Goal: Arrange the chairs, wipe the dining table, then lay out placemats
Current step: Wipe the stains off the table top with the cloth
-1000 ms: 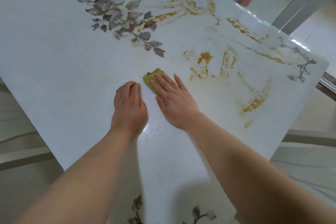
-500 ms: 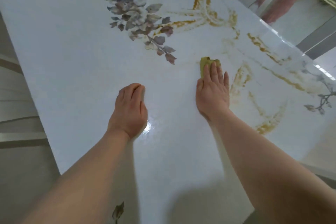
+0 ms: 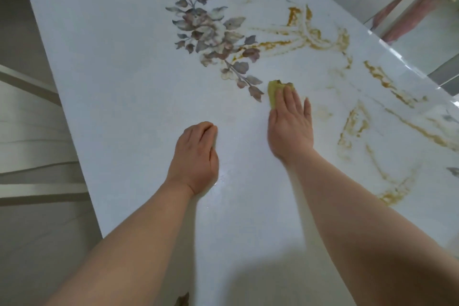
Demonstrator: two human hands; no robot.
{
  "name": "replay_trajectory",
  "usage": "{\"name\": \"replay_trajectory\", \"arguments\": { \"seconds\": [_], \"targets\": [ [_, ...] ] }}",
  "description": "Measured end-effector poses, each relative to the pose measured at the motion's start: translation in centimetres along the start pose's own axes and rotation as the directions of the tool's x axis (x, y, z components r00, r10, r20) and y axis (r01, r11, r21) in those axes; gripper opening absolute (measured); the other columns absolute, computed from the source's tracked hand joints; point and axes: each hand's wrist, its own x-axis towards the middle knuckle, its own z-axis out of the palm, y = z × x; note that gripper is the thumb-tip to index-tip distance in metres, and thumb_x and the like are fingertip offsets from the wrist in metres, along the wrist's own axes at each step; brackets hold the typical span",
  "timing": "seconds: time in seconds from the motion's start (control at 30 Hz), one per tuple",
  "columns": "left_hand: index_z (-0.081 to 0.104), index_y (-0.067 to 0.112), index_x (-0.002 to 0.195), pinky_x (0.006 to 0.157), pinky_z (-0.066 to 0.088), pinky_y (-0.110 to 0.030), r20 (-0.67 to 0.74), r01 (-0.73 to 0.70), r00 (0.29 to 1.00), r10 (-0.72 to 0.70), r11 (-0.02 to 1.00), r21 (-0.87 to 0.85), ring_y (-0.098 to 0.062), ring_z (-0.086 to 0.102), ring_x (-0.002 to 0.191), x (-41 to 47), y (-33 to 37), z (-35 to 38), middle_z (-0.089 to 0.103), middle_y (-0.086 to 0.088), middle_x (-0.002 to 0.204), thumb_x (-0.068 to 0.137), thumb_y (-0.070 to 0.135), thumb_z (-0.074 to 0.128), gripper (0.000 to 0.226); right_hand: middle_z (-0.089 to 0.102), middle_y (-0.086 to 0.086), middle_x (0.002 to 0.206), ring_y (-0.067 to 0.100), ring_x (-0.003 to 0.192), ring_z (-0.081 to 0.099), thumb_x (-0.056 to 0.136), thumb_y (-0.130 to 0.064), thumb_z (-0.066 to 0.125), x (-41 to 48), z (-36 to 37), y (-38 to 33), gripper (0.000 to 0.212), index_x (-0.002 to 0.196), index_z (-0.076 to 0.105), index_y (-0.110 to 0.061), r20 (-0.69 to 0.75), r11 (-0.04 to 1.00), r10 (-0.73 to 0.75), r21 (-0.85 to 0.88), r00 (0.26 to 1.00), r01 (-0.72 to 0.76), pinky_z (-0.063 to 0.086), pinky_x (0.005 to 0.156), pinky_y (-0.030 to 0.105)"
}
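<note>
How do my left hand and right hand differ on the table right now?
The right hand lies flat, straight fingers pressing a yellow-green cloth; the left hand has bent fingers and holds nothing. The right hand reaches farther across the table, near brown smears; the left hand sits closer. Both rest on the table.

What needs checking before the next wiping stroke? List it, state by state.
1. Contact: yellow cloth under the flat fingers of the right hand: ok.
2. Support: left hand rests on the dining table, apart from the cloth: ok.
3. Yellow-brown smears wiped away: not ok, streaks lie right of and beyond the cloth.
4. Cloth clean enough: cannot tell, mostly hidden by the hand.
5. Placemats ready: cannot tell, none in view.
</note>
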Motion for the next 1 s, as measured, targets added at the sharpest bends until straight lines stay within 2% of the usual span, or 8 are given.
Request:
{"name": "replay_trajectory", "arguments": {
  "seconds": [0.07, 0.13, 0.27, 0.37, 0.53, 0.77, 0.87, 1.0],
  "targets": [
    [0.057, 0.004, 0.110, 0.095, 0.029, -0.029, -0.010, 0.015, 1.000, -0.015, 0.998, 0.054, -0.024, 0.043, 0.104, 1.4, -1.2, -0.3, 0.055, -0.007, 0.116, 0.075, 0.011, 0.037, 0.041, -0.002, 0.001, 0.161, 0.012, 0.147, -0.009, 0.100, -0.029, 0.016, 0.3, 0.1, -0.5, 0.057, 0.153, 0.002, -0.015, 0.008, 0.998, 0.064, -0.017, 0.998, -0.064, -0.008, 0.119, 0.036],
    [0.056, 0.005, 0.108, 0.095, 0.032, -0.032, -0.017, 0.059, 0.998, -0.058, 0.993, 0.097, -0.027, 0.046, 0.104, 3.0, -2.7, -0.6, 0.054, -0.006, 0.115, 0.075, 0.011, 0.039, 0.038, -0.003, 0.002, 0.161, 0.014, 0.147, -0.010, 0.100, -0.029, 0.018, 0.5, 0.3, -1.6, 0.057, 0.153, 0.002, -0.016, 0.019, 0.999, 0.041, 0.006, 0.999, -0.041, -0.008, 0.119, 0.035],
    [0.056, 0.003, 0.107, 0.094, 0.036, -0.037, -0.024, 0.062, 0.998, -0.060, 0.988, 0.144, -0.029, 0.046, 0.104, 6.0, -5.1, -1.0, 0.053, -0.008, 0.115, 0.076, 0.016, 0.033, 0.040, 0.004, 0.002, 0.161, 0.015, 0.147, -0.005, 0.101, -0.028, 0.022, 1.7, 1.0, -5.4, 0.056, 0.153, 0.006, -0.020, 0.065, 0.958, -0.286, 0.008, 0.956, 0.286, -0.007, 0.119, 0.035],
    [0.054, 0.003, 0.105, 0.093, 0.038, -0.038, -0.031, 0.058, 0.998, -0.054, 0.988, 0.143, -0.029, 0.046, 0.104, 7.8, -5.6, -1.2, 0.053, -0.009, 0.115, 0.077, 0.016, 0.031, 0.038, 0.007, -0.001, 0.161, 0.013, 0.147, -0.002, 0.102, -0.027, 0.023, 3.2, 1.3, -7.5, 0.054, 0.153, 0.009, -0.020, 0.078, 0.914, -0.405, 0.013, 0.911, 0.405, -0.008, 0.119, 0.035],
    [0.050, 0.004, 0.114, 0.102, 0.033, -0.037, -0.020, 0.048, 0.999, -0.046, 0.993, 0.105, -0.028, 0.042, 0.111, 9.8, -7.0, -0.3, 0.048, -0.008, 0.122, 0.081, 0.014, 0.033, 0.038, 0.007, -0.002, 0.161, 0.013, 0.147, 0.000, 0.101, -0.031, 0.019, 7.9, 2.1, -8.1, 0.054, 0.154, 0.009, -0.021, 0.054, 0.959, -0.282, 0.019, 0.958, 0.281, -0.006, 0.119, 0.039],
    [0.044, 0.004, 0.130, 0.109, 0.028, -0.036, -0.007, 0.070, 0.998, -0.070, 0.996, 0.049, -0.025, 0.034, 0.121, 9.5, -6.9, -0.2, 0.042, -0.008, 0.133, 0.086, 0.014, 0.034, 0.046, 0.003, 0.003, 0.161, 0.014, 0.147, -0.004, 0.100, -0.028, 0.017, 9.5, 0.9, -3.5, 0.057, 0.153, 0.005, -0.015, -0.011, 0.997, 0.074, -0.031, 0.997, -0.075, -0.008, 0.119, 0.037],
    [0.043, 0.003, 0.133, 0.111, 0.028, -0.036, 0.001, 0.075, 0.997, -0.076, 0.996, 0.056, -0.026, 0.034, 0.124, 9.5, -6.9, -0.1, 0.042, -0.009, 0.134, 0.087, 0.014, 0.035, 0.047, 0.006, 0.006, 0.160, 0.017, 0.148, -0.002, 0.101, -0.028, 0.021, 8.5, 1.3, -5.7, 0.055, 0.153, 0.010, -0.016, 0.003, 0.997, -0.078, 0.007, 0.997, 0.078, -0.008, 0.119, 0.035],
    [0.043, 0.001, 0.133, 0.111, 0.028, -0.038, -0.003, 0.074, 0.997, -0.074, 0.995, 0.062, -0.027, 0.035, 0.125, 9.5, -6.9, -0.1, 0.042, -0.011, 0.135, 0.088, 0.013, 0.036, 0.047, 0.008, 0.004, 0.161, 0.017, 0.148, 0.000, 0.102, -0.025, 0.022, 10.1, 1.9, -9.9, 0.053, 0.153, 0.011, -0.017, 0.077, 0.941, -0.339, 0.024, 0.938, 0.338, -0.005, 0.119, 0.037]
  ]
}}
